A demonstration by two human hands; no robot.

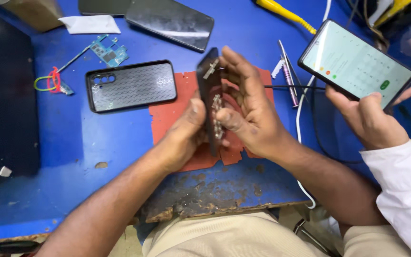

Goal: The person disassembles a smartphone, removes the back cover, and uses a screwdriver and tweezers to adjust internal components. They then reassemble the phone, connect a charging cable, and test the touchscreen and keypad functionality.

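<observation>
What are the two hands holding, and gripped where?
Both hold one opened phone body, stood on edge over the red mat. The left hand grips its lower back side; the right hand wraps the inner face, fingers along the exposed parts.

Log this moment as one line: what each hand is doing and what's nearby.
left hand: grips opened phone on edge | right hand: steadies its inner side | under: red mat | nearby: black case, another person's hand with lit phone

Black phone case (132,86) on blue table (72,143); circuit board (109,51); lit phone (356,64); red mat (167,116).
</observation>
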